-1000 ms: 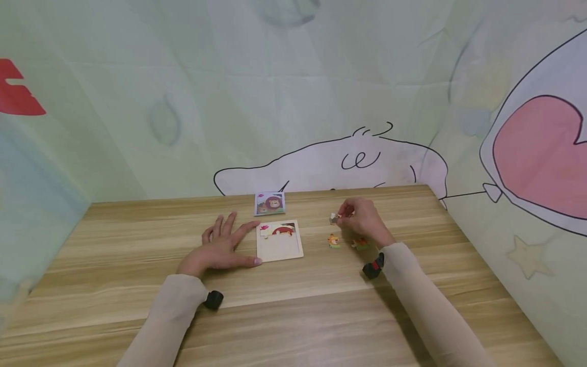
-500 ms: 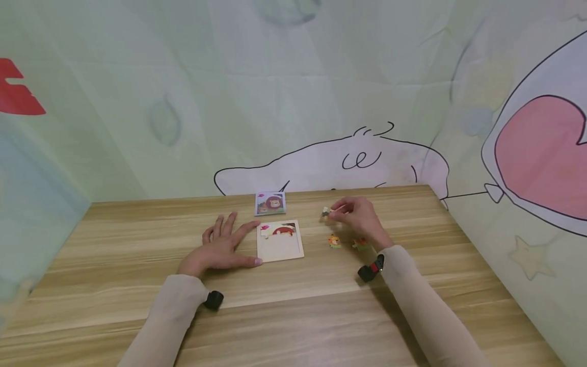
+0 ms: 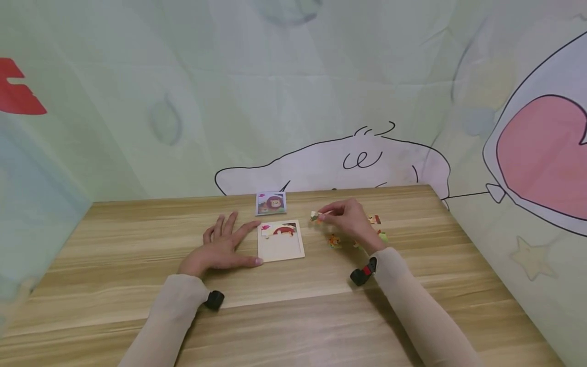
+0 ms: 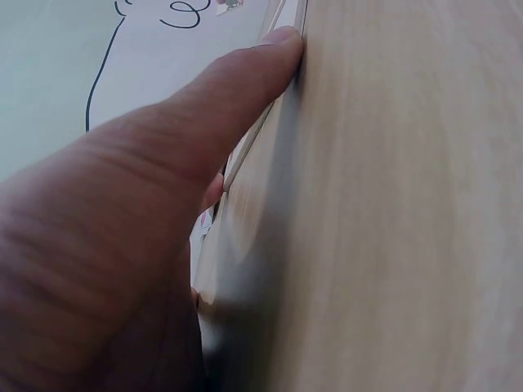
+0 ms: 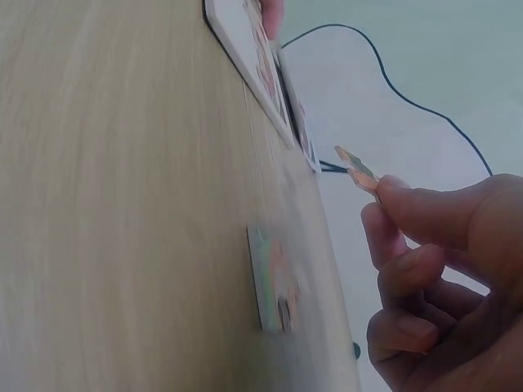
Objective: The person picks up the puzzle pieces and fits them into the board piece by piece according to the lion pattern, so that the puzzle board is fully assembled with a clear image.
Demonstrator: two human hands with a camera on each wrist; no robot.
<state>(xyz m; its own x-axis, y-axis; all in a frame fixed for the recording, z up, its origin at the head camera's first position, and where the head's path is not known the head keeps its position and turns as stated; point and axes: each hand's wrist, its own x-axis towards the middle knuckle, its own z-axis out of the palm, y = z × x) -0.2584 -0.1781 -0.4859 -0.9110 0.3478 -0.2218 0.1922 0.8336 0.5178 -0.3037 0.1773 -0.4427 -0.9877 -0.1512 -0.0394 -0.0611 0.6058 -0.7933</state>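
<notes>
Just right of the frame [image 3: 281, 250], our piece [image 3: 314, 216] hangs in air

Our right hand [image 3: 346, 220] has come leftward, thumb and fingertips pinching the piece, and more loose pieces [image 3: 375, 219] now show beside it. We judge the held piece nearer its place, though not yet set in. Our left hand [image 3: 221, 250] lies spread, gripping nothing, touching the frame's left edge. The frame's near part looks bare.
</notes>
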